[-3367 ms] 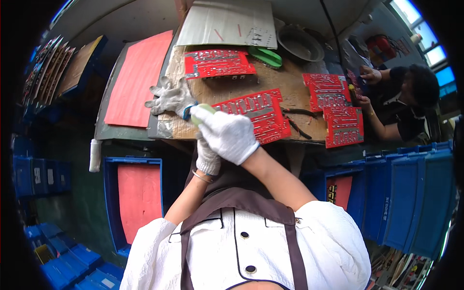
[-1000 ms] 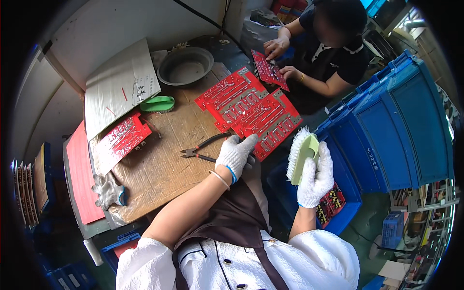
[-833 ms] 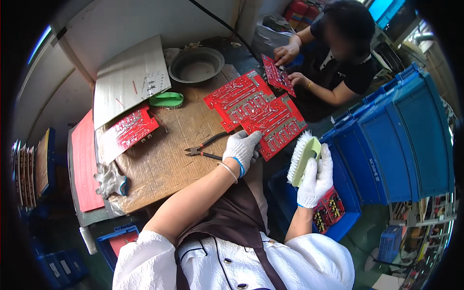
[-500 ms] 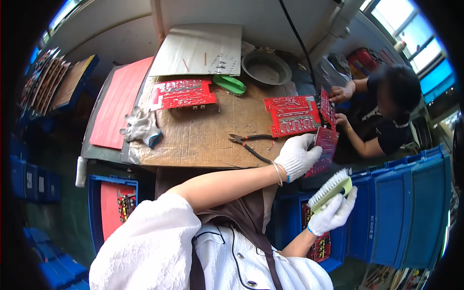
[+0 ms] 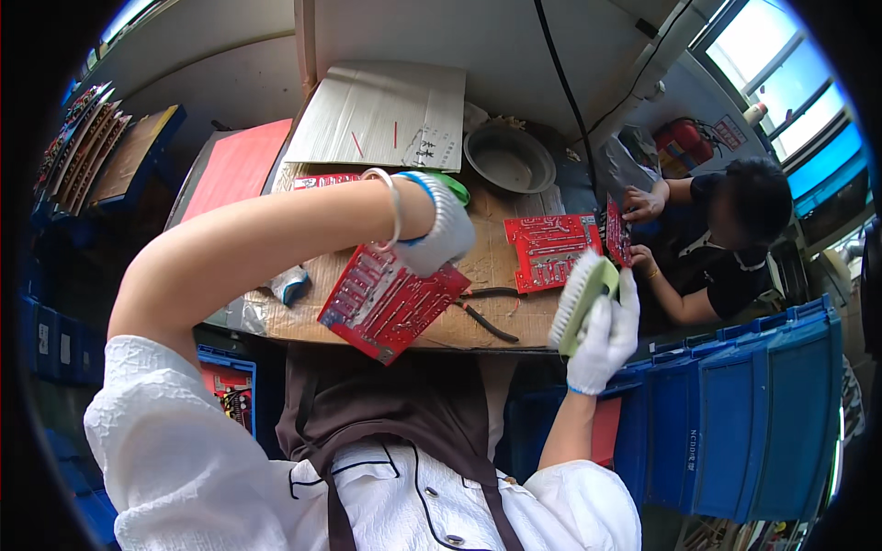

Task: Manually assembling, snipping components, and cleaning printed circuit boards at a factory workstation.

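My left hand (image 5: 439,237), in a white knit glove, grips a red circuit board (image 5: 381,308) by its far edge. Its fingers are partly hidden by the back of the hand. The board hangs tilted over the table's front edge, soldered side up. At the right, my gloved right hand (image 5: 608,338) is closed around a light green scrub brush (image 5: 581,308), its white bristles facing left. Another red circuit board (image 5: 551,253) lies on the table beyond the brush. Cutting pliers (image 5: 491,323) with dark handles lie partly under the held board.
A co-worker (image 5: 707,239) at the right holds a red board (image 5: 617,234) upright. A metal basin (image 5: 510,156), a grey-white cardboard sheet (image 5: 377,115) and a green object (image 5: 456,189) are at the back. Blue crates (image 5: 726,422) stand at the right. My left forearm covers another board (image 5: 322,181).
My left hand has carried the circuit board from the right side to the middle left and turned it. My right hand has raised the brush to the table's front right edge.
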A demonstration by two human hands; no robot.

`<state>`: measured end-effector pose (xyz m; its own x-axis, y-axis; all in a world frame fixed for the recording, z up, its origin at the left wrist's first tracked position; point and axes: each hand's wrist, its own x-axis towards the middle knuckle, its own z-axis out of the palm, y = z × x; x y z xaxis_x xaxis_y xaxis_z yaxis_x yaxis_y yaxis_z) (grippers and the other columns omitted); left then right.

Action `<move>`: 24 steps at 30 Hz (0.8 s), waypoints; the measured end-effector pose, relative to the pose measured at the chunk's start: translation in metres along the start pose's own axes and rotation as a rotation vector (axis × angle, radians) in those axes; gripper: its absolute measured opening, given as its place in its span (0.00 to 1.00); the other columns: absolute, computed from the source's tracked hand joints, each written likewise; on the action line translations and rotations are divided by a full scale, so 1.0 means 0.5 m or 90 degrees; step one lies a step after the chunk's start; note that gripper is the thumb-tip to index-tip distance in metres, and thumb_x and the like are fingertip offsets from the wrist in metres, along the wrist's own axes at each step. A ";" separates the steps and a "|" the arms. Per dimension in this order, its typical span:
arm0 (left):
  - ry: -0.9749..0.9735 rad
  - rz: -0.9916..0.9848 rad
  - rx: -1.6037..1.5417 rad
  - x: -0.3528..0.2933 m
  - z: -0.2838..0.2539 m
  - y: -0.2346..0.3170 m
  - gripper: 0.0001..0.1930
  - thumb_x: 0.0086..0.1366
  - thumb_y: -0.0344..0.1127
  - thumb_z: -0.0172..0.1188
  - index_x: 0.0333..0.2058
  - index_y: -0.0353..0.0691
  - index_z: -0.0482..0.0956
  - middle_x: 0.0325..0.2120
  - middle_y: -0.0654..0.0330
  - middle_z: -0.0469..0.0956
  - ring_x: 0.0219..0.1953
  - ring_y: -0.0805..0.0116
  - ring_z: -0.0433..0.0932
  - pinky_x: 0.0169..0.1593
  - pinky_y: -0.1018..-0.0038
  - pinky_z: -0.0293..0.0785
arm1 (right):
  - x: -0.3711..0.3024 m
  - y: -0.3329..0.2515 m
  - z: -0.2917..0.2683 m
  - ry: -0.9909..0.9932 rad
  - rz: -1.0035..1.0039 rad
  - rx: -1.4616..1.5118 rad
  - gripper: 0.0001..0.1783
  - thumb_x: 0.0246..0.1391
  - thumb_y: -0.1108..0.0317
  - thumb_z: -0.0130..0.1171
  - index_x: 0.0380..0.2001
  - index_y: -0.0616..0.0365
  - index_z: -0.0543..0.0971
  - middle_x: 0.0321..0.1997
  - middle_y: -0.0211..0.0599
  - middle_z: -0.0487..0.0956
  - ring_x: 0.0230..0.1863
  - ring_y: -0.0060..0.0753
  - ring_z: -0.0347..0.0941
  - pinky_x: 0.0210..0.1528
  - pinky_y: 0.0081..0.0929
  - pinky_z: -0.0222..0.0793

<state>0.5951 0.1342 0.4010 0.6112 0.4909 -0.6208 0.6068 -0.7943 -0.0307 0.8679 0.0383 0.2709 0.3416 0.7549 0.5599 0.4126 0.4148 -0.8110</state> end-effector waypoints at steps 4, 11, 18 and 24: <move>0.099 -0.010 0.079 0.122 0.015 -0.024 0.14 0.51 0.33 0.63 0.36 0.40 0.90 0.37 0.47 0.87 0.42 0.50 0.87 0.43 0.61 0.82 | 0.187 0.069 0.142 -0.164 0.004 0.013 0.22 0.67 0.68 0.55 0.63 0.59 0.73 0.29 0.21 0.73 0.24 0.08 0.60 0.27 0.13 0.57; 0.660 -0.174 -0.134 0.054 0.191 0.045 0.13 0.59 0.39 0.65 0.40 0.42 0.78 0.36 0.56 0.79 0.40 0.56 0.83 0.41 0.62 0.80 | 0.457 0.247 0.436 -0.342 -0.083 -0.305 0.26 0.59 0.61 0.61 0.60 0.54 0.77 0.45 0.47 0.85 0.45 0.41 0.82 0.52 0.36 0.75; 0.718 -0.501 -1.328 -0.069 0.429 0.130 0.22 0.74 0.48 0.58 0.54 0.35 0.75 0.37 0.59 0.79 0.23 0.77 0.74 0.27 0.78 0.73 | 0.473 0.362 0.493 -0.445 -0.175 -0.371 0.28 0.55 0.60 0.64 0.60 0.54 0.80 0.56 0.48 0.83 0.52 0.46 0.83 0.57 0.35 0.76; 0.758 -0.283 -1.345 0.084 0.480 0.127 0.26 0.73 0.48 0.60 0.57 0.31 0.73 0.30 0.60 0.81 0.21 0.76 0.75 0.26 0.78 0.74 | 0.421 0.233 0.458 -0.362 -0.249 -0.384 0.26 0.60 0.61 0.62 0.61 0.54 0.78 0.58 0.49 0.82 0.58 0.40 0.81 0.61 0.31 0.73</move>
<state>0.5373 0.0184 0.1850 -0.1792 0.9433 -0.2794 -0.2515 0.2307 0.9400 0.7942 0.3618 0.2554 -0.3171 0.8192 0.4779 0.8370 0.4787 -0.2651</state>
